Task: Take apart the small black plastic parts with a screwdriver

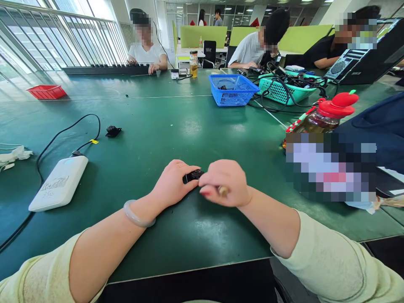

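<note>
Both hands meet at the counter's [164,126] near middle: the left hand [173,183] grips a small black part [193,175], and the right hand [225,183], curled, pinches it from 3 o'clock. At 9 o'clock lies a white power bank [59,183], its grey lettering unreadable.

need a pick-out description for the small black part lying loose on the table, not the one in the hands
Start at the wide green table, left half, where a white rectangular power bank lies with a black cable looping off it. Just right of the loop's top sits the small black plastic part, alone on bare mat. Unlike the similar black piece pinched between left hand and right hand, nothing touches it.
</note>
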